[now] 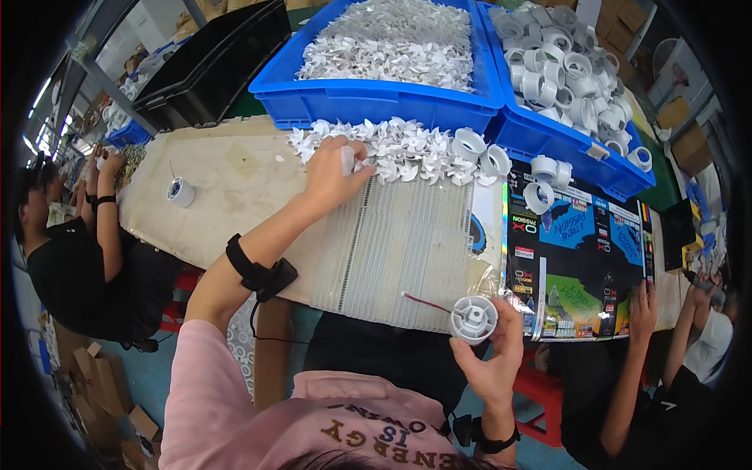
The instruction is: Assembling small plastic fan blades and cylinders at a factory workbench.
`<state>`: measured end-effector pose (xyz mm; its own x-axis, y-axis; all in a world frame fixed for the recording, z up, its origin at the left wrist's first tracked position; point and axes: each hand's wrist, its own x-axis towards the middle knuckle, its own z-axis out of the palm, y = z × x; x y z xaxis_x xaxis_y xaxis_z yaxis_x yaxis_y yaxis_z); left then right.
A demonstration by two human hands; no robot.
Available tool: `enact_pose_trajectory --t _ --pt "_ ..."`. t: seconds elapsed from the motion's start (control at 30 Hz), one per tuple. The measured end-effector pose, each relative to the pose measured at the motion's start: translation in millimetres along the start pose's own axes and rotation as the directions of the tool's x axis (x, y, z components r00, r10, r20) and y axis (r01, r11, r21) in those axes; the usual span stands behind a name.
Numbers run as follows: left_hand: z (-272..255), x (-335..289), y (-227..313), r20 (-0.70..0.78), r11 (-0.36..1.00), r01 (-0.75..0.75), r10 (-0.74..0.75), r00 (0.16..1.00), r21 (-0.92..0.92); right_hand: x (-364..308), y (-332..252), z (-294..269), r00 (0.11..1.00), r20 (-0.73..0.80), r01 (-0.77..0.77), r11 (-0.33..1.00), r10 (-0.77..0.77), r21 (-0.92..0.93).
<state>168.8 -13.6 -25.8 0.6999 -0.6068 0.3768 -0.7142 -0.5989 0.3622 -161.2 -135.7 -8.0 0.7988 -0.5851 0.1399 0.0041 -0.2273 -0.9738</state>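
My left hand is at the near left edge of a heap of white bladed plastic pieces, fingers closed on one pale white bladed piece. Low on the right, just off the table's near edge, my right hand grips a round white plastic housing. Its spoked face and raised hub are turned up, and a thin dark red wire sticks out to the left. Between my hands lies a ribbed translucent mat on the table.
A blue bin of bladed pieces stands behind the heap, beside another blue bin of white rings. Loose white rings lie on a printed sheet. A wired white part stands left, near a black crate. Co-workers sit at both sides.
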Motion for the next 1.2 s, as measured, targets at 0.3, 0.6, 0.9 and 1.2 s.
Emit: enact_pose_trajectory --t 0.3,0.6,0.9,1.2 --pt "-18.3 -20.3 14.1 -0.221 0.909 -0.191 0.114 0.969 -0.371 -4.3 9.1 28.4 0.987 0.154 -0.085 0.974 0.053 0.208" --pt "-36.8 -111.2 93.9 0.847 -0.376 0.814 0.121 0.517 -0.443 -2.5 -2.7 46.9 0.972 0.236 -0.096 0.94 0.017 0.326" --pt "-33.6 -125.2 102.5 0.827 -0.3 0.809 0.098 0.554 -0.506 -6.2 -3.3 46.6 0.958 0.287 -0.061 0.964 -0.016 0.257" --pt "-36.0 -126.4 103.2 0.905 -0.316 0.856 -0.022 0.425 -0.41 -3.7 0.2 57.5 0.983 0.178 0.003 0.969 -0.049 0.249"
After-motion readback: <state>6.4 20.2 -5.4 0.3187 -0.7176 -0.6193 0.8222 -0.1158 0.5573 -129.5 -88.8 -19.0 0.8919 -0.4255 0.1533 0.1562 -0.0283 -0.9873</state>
